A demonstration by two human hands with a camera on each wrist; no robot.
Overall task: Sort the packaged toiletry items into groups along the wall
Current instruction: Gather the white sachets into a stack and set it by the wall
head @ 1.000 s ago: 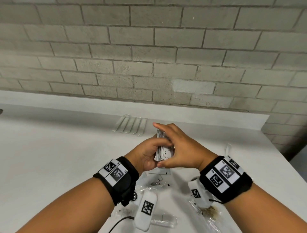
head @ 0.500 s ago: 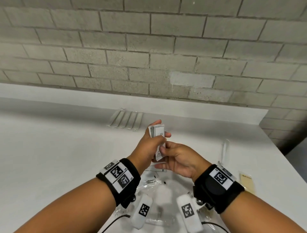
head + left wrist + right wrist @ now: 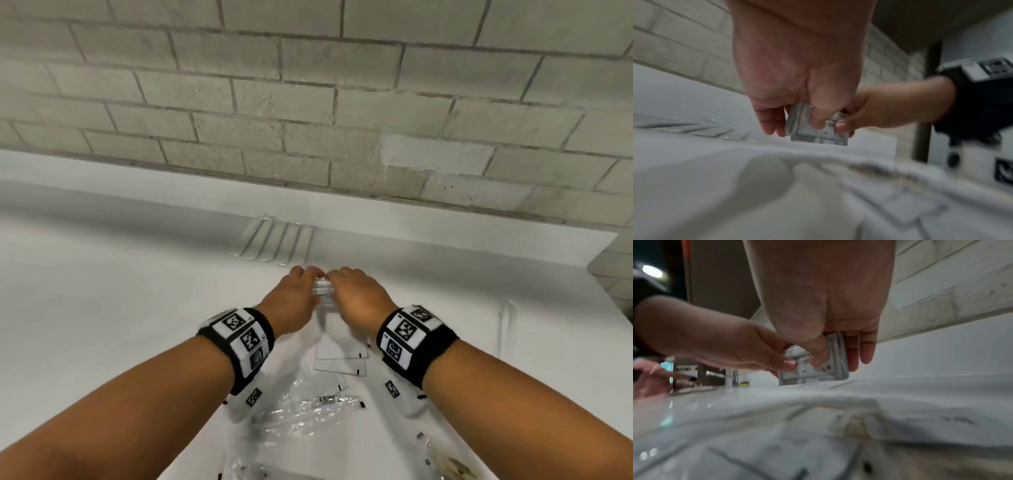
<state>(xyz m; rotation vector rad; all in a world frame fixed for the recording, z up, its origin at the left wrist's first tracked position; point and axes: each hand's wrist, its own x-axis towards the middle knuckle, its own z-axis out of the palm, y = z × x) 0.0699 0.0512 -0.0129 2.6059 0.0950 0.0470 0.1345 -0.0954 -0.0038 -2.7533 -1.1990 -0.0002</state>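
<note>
Both hands hold one stack of small white sachets [image 3: 322, 288] upright on its edge, low over the white counter [image 3: 120, 308]. My left hand [image 3: 306, 279] pinches its left side, thumb on the printed front and fingers behind. My right hand [image 3: 337, 279] pinches the right side the same way. The left wrist view shows the stack [image 3: 813, 134] under my left thumb. In the right wrist view the stack [image 3: 830, 373] sits between my right thumb and fingers. Its bottom edge is hidden behind nearer packets. Several long clear-wrapped items [image 3: 275, 241] lie in a row by the wall, just beyond the hands.
Flat white packets [image 3: 339, 353] and crinkled clear-wrapped items [image 3: 308, 407] lie loose between my forearms. Another long clear-wrapped item [image 3: 507, 325] lies to the right. A low white ledge [image 3: 445, 226] runs below the grey brick wall. The counter ends at the right.
Both hands have carried the stack forward toward the wall and down to the counter. The right hand has shifted from under the stack to gripping its right side.
</note>
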